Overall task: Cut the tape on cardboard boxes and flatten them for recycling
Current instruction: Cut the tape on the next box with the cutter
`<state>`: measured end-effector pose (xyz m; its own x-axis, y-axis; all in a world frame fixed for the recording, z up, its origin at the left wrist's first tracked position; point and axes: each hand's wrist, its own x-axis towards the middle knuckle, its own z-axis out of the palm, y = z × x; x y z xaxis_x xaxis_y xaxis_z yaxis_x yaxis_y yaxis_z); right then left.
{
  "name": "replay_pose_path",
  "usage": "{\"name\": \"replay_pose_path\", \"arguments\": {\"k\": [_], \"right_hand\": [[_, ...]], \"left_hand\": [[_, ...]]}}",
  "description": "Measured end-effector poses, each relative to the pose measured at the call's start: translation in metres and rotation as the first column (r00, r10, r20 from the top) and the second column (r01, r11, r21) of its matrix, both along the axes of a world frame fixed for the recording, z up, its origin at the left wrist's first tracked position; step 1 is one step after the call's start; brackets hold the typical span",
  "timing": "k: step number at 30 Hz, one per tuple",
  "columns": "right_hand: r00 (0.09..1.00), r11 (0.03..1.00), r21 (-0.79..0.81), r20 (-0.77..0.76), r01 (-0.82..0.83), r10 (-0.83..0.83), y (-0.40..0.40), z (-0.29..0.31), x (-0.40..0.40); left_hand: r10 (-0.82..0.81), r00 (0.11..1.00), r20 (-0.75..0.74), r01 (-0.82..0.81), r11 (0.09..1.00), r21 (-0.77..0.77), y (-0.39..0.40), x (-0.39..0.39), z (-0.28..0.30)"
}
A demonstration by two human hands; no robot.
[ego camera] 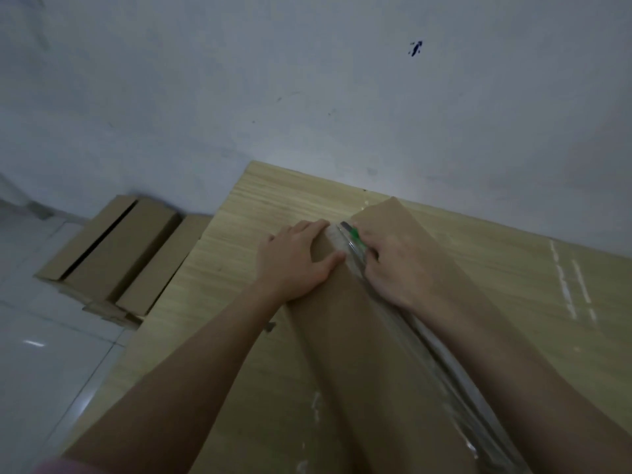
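A long brown cardboard box lies on the wooden table, its far end near the wall. Clear shiny tape runs along its top seam. My left hand lies flat on the box's far left part, fingers straight, pressing it down. My right hand grips a green utility knife whose tip sits on the tape seam near the box's far end. Most of the knife is hidden under my fingers.
Other cardboard boxes lie stacked on the white tiled floor left of the table, against the grey wall. Tape scraps stick to the table's right part.
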<state>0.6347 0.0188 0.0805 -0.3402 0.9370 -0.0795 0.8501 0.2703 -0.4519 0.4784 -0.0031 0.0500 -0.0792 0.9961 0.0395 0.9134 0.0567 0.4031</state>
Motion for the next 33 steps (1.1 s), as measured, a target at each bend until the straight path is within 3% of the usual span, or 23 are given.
{"name": "replay_pose_path", "arguments": {"k": [15,33], "right_hand": [[0.976,0.997,-0.009,0.202,-0.079,0.08,0.006,0.012,-0.018],[0.937,0.993,-0.035,0.327,-0.117,0.122,-0.011,0.015,-0.02]], "left_hand": [[0.029,0.999,0.019,-0.029,0.999,-0.018,0.0,0.0,0.0],[0.035,0.999,0.03,-0.035,0.999,-0.008,-0.001,0.001,0.0]]}}
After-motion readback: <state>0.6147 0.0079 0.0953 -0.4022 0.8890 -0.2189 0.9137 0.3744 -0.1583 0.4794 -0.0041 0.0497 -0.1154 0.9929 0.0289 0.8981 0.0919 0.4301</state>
